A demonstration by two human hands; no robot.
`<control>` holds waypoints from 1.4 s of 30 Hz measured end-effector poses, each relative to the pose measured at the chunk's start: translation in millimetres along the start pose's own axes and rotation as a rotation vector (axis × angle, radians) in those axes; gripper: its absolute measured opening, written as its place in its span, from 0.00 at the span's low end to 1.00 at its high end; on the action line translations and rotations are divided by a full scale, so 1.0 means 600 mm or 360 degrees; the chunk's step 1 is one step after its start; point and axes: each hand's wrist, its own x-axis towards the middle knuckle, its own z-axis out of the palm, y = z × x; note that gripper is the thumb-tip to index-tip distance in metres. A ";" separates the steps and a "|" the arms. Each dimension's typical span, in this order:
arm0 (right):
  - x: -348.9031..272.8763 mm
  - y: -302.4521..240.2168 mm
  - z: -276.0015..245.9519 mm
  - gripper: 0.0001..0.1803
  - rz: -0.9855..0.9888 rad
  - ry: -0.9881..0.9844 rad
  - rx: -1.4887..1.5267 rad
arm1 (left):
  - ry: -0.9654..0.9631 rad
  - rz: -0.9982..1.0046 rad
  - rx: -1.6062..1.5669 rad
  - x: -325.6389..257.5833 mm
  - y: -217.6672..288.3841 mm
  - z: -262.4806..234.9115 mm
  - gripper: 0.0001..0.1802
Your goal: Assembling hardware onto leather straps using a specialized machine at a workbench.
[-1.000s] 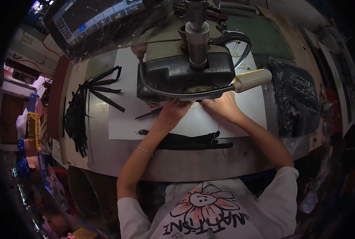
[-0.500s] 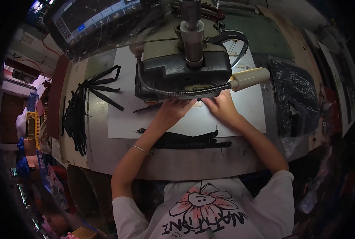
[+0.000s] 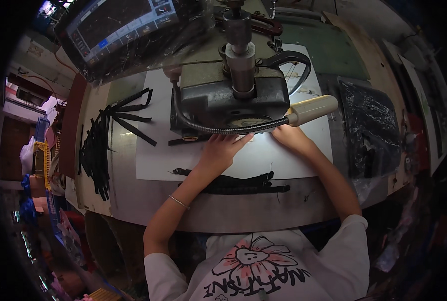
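Observation:
Under the head of a sewing machine (image 3: 233,100), both my hands work close together on a white work surface (image 3: 158,163). From the left side of my left hand (image 3: 222,151) a black fabric strap (image 3: 186,142) sticks out; the fingers are closed on it, their tips partly behind the machine. My right hand (image 3: 291,138) is at the machine's right front, fingers drawn together; the machine's edge hides what they hold. A small pale piece (image 3: 244,138) shows between the hands. Nearer me lie several black straps (image 3: 233,185) in a bundle, partly behind my left forearm.
A pile of black straps (image 3: 95,155) lies at the left. The gooseneck lamp (image 3: 311,111) crosses the machine's front. A screen in plastic film (image 3: 123,30) stands at the back left. On the right is a dark plastic-wrapped package (image 3: 371,128).
My left hand has shifted slightly nearer me, and the black strap beside it lies more level. My right hand has come slightly nearer too, its fingers now more drawn together. The view has tilted a little.

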 end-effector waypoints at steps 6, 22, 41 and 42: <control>0.020 0.007 0.000 0.09 -0.0441 -0.0096 -0.0303 | -0.0080 -0.0133 -0.0027 -0.006 0.001 0.005 0.29; -0.051 0.002 0.058 0.13 -0.0878 0.0324 -0.0760 | 0.0141 -0.0111 -0.0010 -0.012 0.011 0.002 0.27; -0.050 0.008 0.063 0.13 -0.0784 0.0289 -0.0694 | -0.0011 -0.0167 0.0041 -0.026 0.002 0.011 0.25; -0.050 0.011 0.063 0.13 -0.0781 0.0285 -0.0684 | -0.0015 -0.0168 0.0042 -0.025 0.003 0.009 0.25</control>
